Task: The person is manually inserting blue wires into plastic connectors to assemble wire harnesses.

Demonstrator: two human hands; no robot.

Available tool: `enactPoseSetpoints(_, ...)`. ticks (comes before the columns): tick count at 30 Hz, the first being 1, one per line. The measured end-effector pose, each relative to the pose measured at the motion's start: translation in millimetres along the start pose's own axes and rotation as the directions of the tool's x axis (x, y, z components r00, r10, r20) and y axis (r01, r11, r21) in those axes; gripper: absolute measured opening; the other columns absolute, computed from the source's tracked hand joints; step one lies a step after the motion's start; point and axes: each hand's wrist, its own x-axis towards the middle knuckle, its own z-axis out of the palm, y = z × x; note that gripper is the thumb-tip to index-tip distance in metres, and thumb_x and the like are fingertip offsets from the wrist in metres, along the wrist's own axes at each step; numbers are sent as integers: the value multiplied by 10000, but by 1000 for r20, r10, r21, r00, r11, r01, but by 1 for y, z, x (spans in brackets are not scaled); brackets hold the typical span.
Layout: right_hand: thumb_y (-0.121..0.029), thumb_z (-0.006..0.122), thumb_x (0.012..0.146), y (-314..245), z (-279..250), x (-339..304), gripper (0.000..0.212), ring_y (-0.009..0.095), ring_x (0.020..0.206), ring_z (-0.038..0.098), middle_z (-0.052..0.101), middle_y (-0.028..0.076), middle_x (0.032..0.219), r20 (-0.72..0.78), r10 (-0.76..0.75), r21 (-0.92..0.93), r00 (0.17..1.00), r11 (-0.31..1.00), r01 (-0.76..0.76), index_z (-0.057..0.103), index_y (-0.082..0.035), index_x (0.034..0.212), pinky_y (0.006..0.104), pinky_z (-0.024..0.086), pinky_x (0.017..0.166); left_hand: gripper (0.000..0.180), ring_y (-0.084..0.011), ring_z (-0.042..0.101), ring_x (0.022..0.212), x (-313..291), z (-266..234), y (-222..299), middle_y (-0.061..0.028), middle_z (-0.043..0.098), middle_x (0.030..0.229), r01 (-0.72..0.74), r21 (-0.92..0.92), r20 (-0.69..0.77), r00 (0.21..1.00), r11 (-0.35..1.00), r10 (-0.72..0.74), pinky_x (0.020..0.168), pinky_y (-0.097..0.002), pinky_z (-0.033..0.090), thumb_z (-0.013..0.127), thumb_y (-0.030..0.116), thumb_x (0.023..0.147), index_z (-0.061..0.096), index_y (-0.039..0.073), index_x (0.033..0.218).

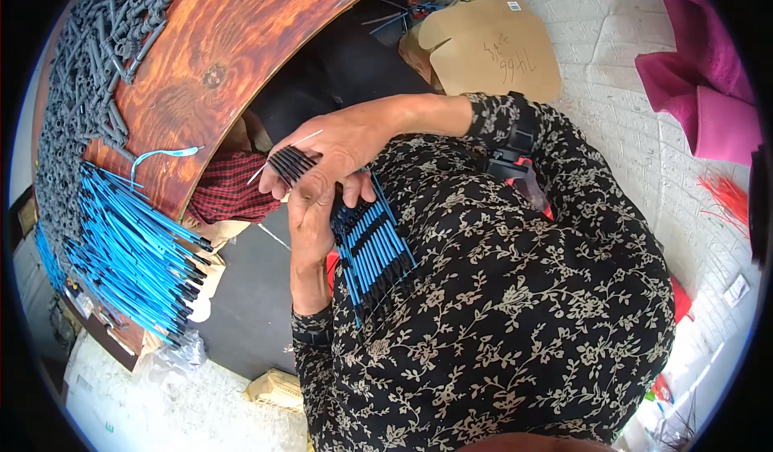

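Observation:
My right hand (342,146) reaches in from the right, its fingers closed around a row of slim black tubes (291,164) with a thin white stick (308,138) beside them. Close below and touching it, my left hand (310,202) has its fingers curled in. A flat bundle of blue rods with black ends (374,246) extends from under the hands against my flowered black top. Fingers hide its upper end, so which fingers grip it is partly covered.
A curved wooden table (189,114) carries a heap of dark grey tubular parts (105,49) and a pile of blue rods (137,250). A blue strap (165,154) lies between them. Cardboard (491,45) rests beyond my right arm; a yellow crate (276,390) stands on the floor.

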Motion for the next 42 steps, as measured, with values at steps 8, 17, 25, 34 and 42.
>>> enactPoseSetpoints(8, -341, 809, 791, 54, -20, -17, 789, 224, 965, 680, 595, 123, 1191, 120, -138, 119, 983, 985, 124, 442, -26, 1415, 355, 571, 845, 262, -210, 578, 721, 1, 4, -5, -62, 498, 734, -51, -282, -6, 999, 958, 52, 814, -407, 505, 445, 266, 1069, 495, 17, 1004)
enactPoseSetpoints(17, -250, 877, 668, 72, 3, -20, 802, 225, 1101, 578, 608, 105, 1103, 87, -202, -458, 976, 862, 219, 508, -68, 1358, 366, 428, 1035, 253, -157, 525, 692, 0, 1, -8, -45, 487, 729, -124, -166, -129, 986, 978, 103, 717, -324, 466, 462, 259, 1064, 508, 29, 966)
enactPoseSetpoints(25, -286, 833, 725, 90, 3, 1, 522, 246, 1004, 644, 656, 94, 1065, -78, -295, -535, 952, 818, 209, 610, -27, 1119, 340, 496, 886, 271, -197, 511, 676, 7, -2, -9, -29, 421, 719, -125, -193, -193, 977, 973, 87, 704, -342, 465, 479, 300, 1053, 450, 47, 960)
enactPoseSetpoints(34, -269, 816, 740, 96, 1, 7, 414, 225, 845, 636, 658, 78, 880, -30, -281, -500, 959, 835, 229, 606, -32, 1006, 361, 498, 781, 249, -218, 565, 695, 0, 9, -11, -78, 513, 729, -146, -294, -137, 984, 944, 109, 713, -344, 497, 462, 253, 1061, 492, 18, 985)
enactPoseSetpoints(42, -286, 813, 742, 95, -9, 12, 426, 233, 804, 603, 633, 82, 868, 16, -234, -556, 972, 806, 203, 600, -34, 1012, 362, 489, 772, 267, -266, 606, 767, 3, 12, -8, -118, 570, 748, -210, -181, -187, 966, 961, 176, 764, -388, 517, 465, 269, 1060, 483, 10, 996)
